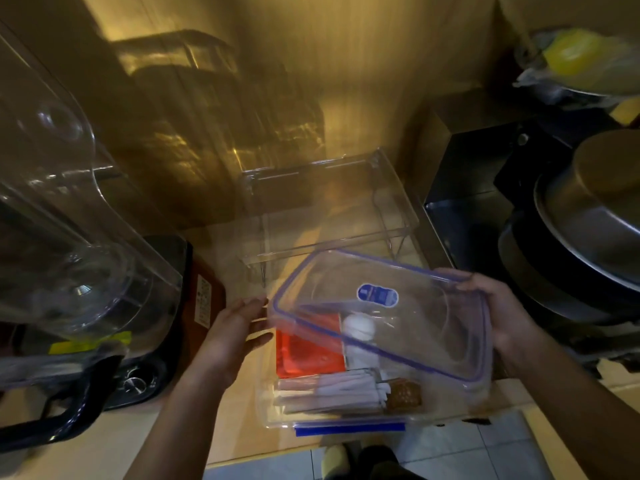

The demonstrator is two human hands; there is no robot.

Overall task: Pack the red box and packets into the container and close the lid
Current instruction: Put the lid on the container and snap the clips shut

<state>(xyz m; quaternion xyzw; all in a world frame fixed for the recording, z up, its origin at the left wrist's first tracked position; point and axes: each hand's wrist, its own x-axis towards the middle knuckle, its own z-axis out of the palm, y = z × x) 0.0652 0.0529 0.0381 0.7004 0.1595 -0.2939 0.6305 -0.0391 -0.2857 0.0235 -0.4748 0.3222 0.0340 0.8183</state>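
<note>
The clear rectangular plastic lid with the blue seal rim [398,317] hangs tilted over the clear plastic storage container [277,415], which rests on the pale wooden counter [239,434]. The right hand [498,313] clamps the lid's far right edge, thumb on top. The left hand [232,337] is spread open, fingers apart, just beside the lid's left corner and gripping nothing. Inside the container lie the flat red box [308,355], a bundle of white paper packets [332,393] and a small brown packet [403,394], all apparently below the rim.

To seat the lid well, the person should probably take the left edge too, level the lid, square its corners with the container, then press down evenly before snapping the blue side latch [349,428] shut.
</note>
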